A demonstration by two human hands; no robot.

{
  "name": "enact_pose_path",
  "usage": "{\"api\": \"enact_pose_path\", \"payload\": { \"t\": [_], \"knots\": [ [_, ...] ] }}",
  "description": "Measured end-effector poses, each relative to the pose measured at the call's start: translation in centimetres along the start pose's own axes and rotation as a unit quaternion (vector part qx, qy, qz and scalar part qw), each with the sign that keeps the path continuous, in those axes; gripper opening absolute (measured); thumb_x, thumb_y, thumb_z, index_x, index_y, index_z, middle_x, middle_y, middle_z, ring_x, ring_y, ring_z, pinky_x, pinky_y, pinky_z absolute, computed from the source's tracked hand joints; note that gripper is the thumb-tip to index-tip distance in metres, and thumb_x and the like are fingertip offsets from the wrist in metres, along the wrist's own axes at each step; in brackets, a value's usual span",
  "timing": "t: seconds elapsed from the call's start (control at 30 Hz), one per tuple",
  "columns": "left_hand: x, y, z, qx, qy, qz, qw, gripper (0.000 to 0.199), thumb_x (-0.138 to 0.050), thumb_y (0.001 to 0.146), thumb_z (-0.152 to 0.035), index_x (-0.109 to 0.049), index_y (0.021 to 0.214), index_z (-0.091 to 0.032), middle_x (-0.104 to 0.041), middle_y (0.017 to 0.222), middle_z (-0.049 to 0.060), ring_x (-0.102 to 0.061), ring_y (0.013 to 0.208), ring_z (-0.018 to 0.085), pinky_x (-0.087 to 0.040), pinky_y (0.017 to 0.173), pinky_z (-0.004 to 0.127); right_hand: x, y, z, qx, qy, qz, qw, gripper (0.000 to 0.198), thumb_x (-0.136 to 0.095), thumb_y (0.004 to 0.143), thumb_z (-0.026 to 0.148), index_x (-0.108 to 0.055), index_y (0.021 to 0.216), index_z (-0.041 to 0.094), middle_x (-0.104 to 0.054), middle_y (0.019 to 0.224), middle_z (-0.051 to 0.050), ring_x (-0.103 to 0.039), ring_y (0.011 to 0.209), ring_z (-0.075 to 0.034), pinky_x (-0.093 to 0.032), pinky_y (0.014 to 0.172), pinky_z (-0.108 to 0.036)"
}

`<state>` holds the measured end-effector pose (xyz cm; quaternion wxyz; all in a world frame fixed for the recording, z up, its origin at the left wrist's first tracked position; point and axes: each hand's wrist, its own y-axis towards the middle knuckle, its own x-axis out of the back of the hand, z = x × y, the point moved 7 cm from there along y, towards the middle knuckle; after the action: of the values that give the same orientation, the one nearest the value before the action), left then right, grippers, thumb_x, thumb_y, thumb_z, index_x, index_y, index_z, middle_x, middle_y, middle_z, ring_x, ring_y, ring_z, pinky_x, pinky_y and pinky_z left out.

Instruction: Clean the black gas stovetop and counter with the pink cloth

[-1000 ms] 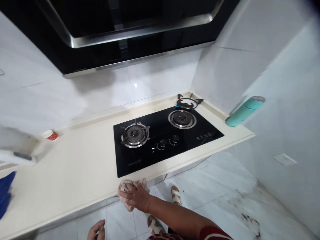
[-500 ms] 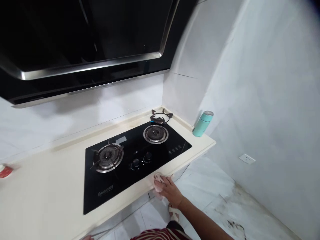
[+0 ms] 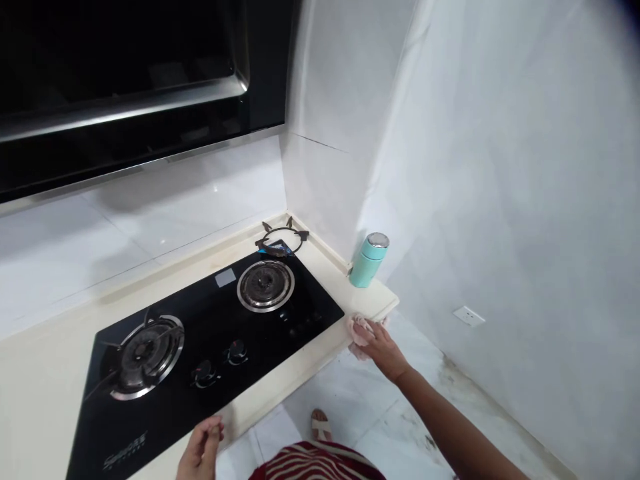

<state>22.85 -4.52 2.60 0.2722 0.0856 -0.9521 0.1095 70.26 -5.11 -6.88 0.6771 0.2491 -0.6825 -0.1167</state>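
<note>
right hand (image 3: 383,351) clamped on pink cloth (image 3: 359,331) at front edge of bench (image 3: 367,303), near its corner | right forearm (image 3: 450,420) stretched forward | left hand (image 3: 200,450) half-curled beside hob (image 3: 313,337), cannot tell whether closed

The cloth (image 3: 358,331) is pink, the bottle (image 3: 368,267) turquoise.
</note>
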Motion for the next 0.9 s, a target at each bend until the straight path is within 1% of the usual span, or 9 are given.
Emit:
{"api": "enact_pose_path", "payload": {
  "t": [0.1, 0.2, 0.3, 0.37, 0.47, 0.53, 0.6, 0.7, 0.9],
  "knots": [
    [-6.2, 0.0, -4.5, -0.107, 0.030, 0.099, 0.989, 0.056, -0.056, 0.073, -0.075, -0.069, 0.084, -0.023, -0.072, 0.082, 0.005, -0.067, 0.077, 0.023, -0.056, 0.074, 0.035, 0.5, 0.2, -3.6, -0.041, 0.019, 0.045, 0.998, 0.034, -0.058, 0.088, 0.012, -0.071, 0.112, 0.032, -0.058, 0.139, -0.004, -0.043, 0.132, -0.032, -0.037, 0.107, -0.054],
    [-11.7, -0.8, -8.2, -0.223, 0.071, 0.199, 0.952, 0.034, -0.054, 0.087, -0.054, -0.069, 0.086, -0.023, -0.070, 0.085, 0.005, -0.065, 0.079, 0.020, -0.055, 0.076, 0.031, 1.5, -0.1, -6.8, -0.134, 0.044, 0.091, 0.986, 0.034, -0.061, 0.080, 0.009, -0.073, 0.104, 0.030, -0.048, 0.148, -0.006, -0.039, 0.133, -0.037, -0.040, 0.101, -0.054],
    [-15.4, -1.1, -10.0, -0.304, 0.091, 0.249, 0.915, 0.022, -0.051, 0.092, -0.037, -0.068, 0.091, -0.024, -0.068, 0.090, 0.005, -0.064, 0.087, 0.019, -0.053, 0.085, 0.032, 3.2, -0.3, -8.3, -0.201, 0.095, 0.103, 0.970, 0.034, -0.063, 0.075, 0.013, -0.071, 0.105, 0.026, -0.040, 0.152, -0.010, -0.042, 0.130, -0.036, -0.044, 0.097, -0.050],
    [-16.6, -0.7, -10.3, -0.332, 0.095, 0.243, 0.906, 0.020, -0.049, 0.092, -0.032, -0.068, 0.094, -0.024, -0.066, 0.094, 0.006, -0.063, 0.093, 0.019, -0.052, 0.089, 0.033, 4.4, 0.3, -8.2, -0.220, 0.131, 0.081, 0.963, 0.047, -0.064, 0.075, 0.018, -0.063, 0.121, 0.025, -0.039, 0.150, -0.012, -0.043, 0.131, -0.033, -0.045, 0.097, -0.045],
    [-17.3, 0.5, -9.8, -0.329, 0.087, 0.209, 0.917, 0.020, -0.050, 0.092, -0.031, -0.068, 0.097, -0.023, -0.064, 0.099, 0.008, -0.061, 0.099, 0.020, -0.051, 0.094, 0.036, 5.1, 2.0, -7.3, -0.278, 0.150, 0.033, 0.948, 0.076, -0.065, 0.076, 0.027, -0.036, 0.147, 0.022, -0.035, 0.151, -0.016, -0.039, 0.136, -0.032, -0.048, 0.095, -0.041],
    [-17.3, 1.1, -9.4, -0.308, 0.074, 0.204, 0.926, 0.021, -0.051, 0.092, -0.033, -0.068, 0.098, -0.023, -0.062, 0.101, 0.008, -0.060, 0.100, 0.021, -0.051, 0.094, 0.037, 4.6, 3.5, -5.7, -0.324, 0.144, 0.016, 0.935, 0.085, -0.066, 0.077, 0.031, -0.027, 0.150, 0.017, -0.039, 0.148, -0.019, -0.040, 0.134, -0.033, -0.048, 0.094, -0.042],
    [-17.2, 1.5, -9.2, -0.286, 0.058, 0.210, 0.933, 0.022, -0.051, 0.092, -0.035, -0.068, 0.098, -0.022, -0.061, 0.101, 0.009, -0.061, 0.097, 0.020, -0.052, 0.092, 0.036, 3.8, 5.0, -3.3, -0.340, 0.130, 0.023, 0.931, 0.079, -0.067, 0.076, 0.033, -0.033, 0.145, 0.015, -0.047, 0.140, -0.021, -0.043, 0.129, -0.037, -0.044, 0.097, -0.048],
    [-16.4, 1.8, -9.0, -0.256, 0.030, 0.202, 0.945, 0.024, -0.052, 0.092, -0.038, -0.068, 0.098, -0.021, -0.062, 0.100, 0.008, -0.061, 0.091, 0.019, -0.052, 0.085, 0.033, 3.1, 6.9, 0.9, -0.311, 0.111, 0.044, 0.943, 0.064, -0.067, 0.073, 0.031, -0.047, 0.131, 0.014, -0.054, 0.132, -0.020, -0.041, 0.128, -0.040, -0.034, 0.105, -0.055],
    [-13.9, 2.0, -7.6, -0.209, -0.012, 0.183, 0.961, 0.028, -0.052, 0.091, -0.044, -0.068, 0.097, -0.021, -0.063, 0.096, 0.007, -0.061, 0.086, 0.018, -0.051, 0.080, 0.031, 3.8, 7.5, 7.9, -0.247, 0.152, 0.107, 0.951, 0.049, -0.072, 0.069, 0.026, -0.055, 0.114, 0.016, -0.060, 0.116, -0.017, -0.044, 0.122, -0.037, -0.032, 0.107, -0.051]
  ]
}}
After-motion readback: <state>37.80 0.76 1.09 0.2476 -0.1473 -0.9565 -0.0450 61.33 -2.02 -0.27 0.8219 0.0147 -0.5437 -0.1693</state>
